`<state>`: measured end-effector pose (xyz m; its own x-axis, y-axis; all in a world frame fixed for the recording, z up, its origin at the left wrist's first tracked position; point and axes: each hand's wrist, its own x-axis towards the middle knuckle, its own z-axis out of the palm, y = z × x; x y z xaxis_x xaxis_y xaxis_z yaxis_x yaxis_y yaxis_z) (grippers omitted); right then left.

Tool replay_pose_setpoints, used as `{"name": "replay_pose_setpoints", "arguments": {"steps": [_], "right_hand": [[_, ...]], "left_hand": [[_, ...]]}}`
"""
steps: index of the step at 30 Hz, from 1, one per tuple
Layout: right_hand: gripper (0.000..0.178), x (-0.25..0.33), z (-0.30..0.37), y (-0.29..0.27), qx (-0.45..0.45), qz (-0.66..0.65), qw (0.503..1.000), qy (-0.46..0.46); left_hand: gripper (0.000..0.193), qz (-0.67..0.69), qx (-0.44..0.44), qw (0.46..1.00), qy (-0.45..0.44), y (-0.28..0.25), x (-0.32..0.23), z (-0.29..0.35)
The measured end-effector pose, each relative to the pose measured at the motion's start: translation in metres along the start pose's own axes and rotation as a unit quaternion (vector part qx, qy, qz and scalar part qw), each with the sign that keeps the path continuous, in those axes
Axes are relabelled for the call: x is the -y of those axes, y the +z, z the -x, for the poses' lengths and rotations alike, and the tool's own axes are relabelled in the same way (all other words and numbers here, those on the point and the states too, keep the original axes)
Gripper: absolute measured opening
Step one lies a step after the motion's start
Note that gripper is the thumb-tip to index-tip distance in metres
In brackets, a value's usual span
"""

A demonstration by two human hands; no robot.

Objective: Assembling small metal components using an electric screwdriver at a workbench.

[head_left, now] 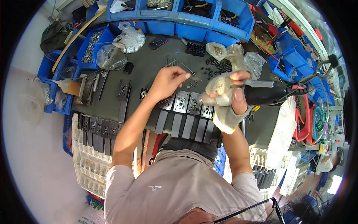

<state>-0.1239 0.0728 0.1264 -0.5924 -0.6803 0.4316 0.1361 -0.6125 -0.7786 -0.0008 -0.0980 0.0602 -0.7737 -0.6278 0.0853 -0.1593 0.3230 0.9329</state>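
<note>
My right hand [229,95], in a worn pale glove with bare fingertips, grips a black electric screwdriver [263,94] held sideways above the bench. My left hand [169,83] is over the bench with thumb and fingers drawn together; whatever is in them is too small to make out. Just beneath it stands a row of dark handle-like lock bodies [181,102] with rectangular heads and long flat grips toward me. Close by the left fingertips lie a thin metal pin [189,70] and small rings [194,83]. Loose black caps [220,66] are scattered farther right.
Blue parts bins [160,28] line the back edge. At left are a bin of metal pieces [92,46], plastic bags [128,37] and an amber bottle [69,86]. More handle bodies [100,128] rest on a tray at lower left. A red basket [301,117] is at right.
</note>
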Motion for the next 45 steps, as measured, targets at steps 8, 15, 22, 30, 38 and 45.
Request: {"name": "replay_pose_setpoints", "arguments": {"steps": [8, 15, 22, 30, 38, 45], "right_hand": [[0.060, -0.009, -0.001, 0.057, 0.050, -0.023, 0.997, 0.059], [0.055, -0.025, 0.003, 0.051, 0.055, 0.067, 0.996, 0.012], [0.052, -0.034, 0.003, 0.037, 0.061, 0.050, 0.997, 0.008], [0.047, -0.035, 0.007, 0.045, 0.067, 0.086, 0.994, 0.001], [0.028, -0.031, -0.005, 0.070, 0.100, 0.024, 0.994, -0.021], [0.023, -0.067, -0.008, 0.080, 0.104, 0.036, 0.991, 0.076]], "left_hand": [[0.027, 0.582, -0.022, 0.789, -0.195, 0.008, 0.007, 0.105], [0.025, 0.607, -0.012, 0.770, -0.196, 0.010, 0.005, 0.113], [0.032, 0.606, -0.039, 0.770, -0.198, 0.019, 0.013, 0.113], [0.027, 0.598, -0.035, 0.775, -0.202, 0.015, 0.000, 0.115], [0.036, 0.260, -0.189, 0.934, -0.158, -0.002, -0.003, 0.120], [0.082, -0.148, -0.148, 0.976, -0.064, 0.017, 0.030, 0.146]]}}
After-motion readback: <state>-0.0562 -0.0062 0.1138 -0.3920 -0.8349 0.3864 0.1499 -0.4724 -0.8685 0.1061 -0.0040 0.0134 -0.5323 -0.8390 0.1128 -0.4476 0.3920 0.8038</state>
